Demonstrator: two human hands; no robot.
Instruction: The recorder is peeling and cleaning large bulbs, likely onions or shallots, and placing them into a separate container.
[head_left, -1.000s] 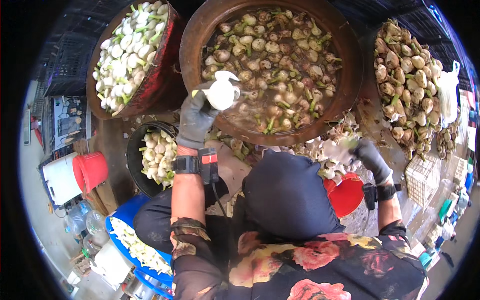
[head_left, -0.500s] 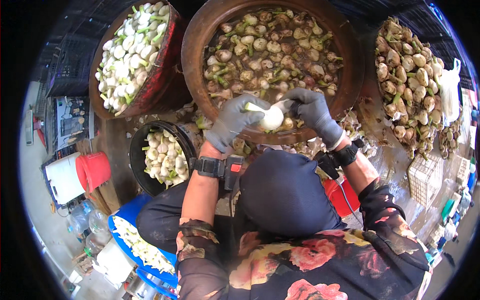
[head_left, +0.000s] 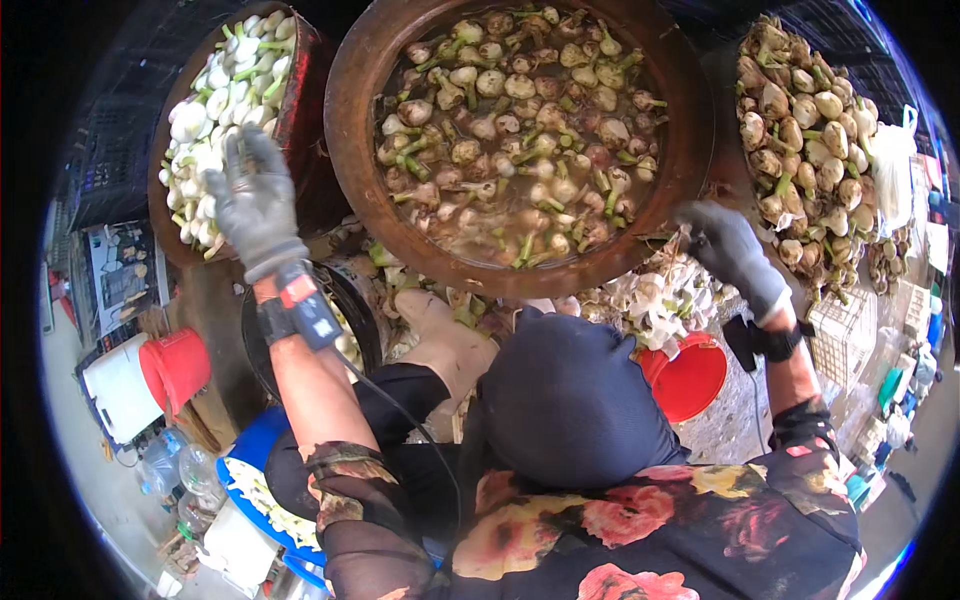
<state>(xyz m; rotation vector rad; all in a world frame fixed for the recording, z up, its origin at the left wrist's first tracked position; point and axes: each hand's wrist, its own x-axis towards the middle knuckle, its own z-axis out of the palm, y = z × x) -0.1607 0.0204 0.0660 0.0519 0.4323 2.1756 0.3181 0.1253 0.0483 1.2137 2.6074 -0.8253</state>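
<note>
My left hand (head_left: 256,205), in a grey glove, is over the tub (head_left: 312,95) of peeled white garlic bulbs (head_left: 238,85), fingers stretched out. A large white bulb (head_left: 188,122) is just beyond its fingertips; whether it lies on the heap or is in the air, I cannot tell. My right hand (head_left: 735,255), gloved too, is off the right rim of the big brown basin (head_left: 350,150), above loose skins (head_left: 665,300). Its fingers are curled, and what they hold is hidden. In the basin, unpeeled garlic bulbs (head_left: 520,87) with green stalks sit in murky water.
More unpeeled garlic (head_left: 815,150) is heaped at the right, beside a white plastic bag (head_left: 893,175). A black bucket (head_left: 262,335) stands below my left wrist. A red bucket (head_left: 690,380) is near my right forearm, and a blue tub (head_left: 262,440) of pale cut pieces stands lower left.
My hands were together over the basin's near edge with a peeled white bulb. They have parted: the left to the tub, without the bulb in its grip, the right out past the basin's rim.
</note>
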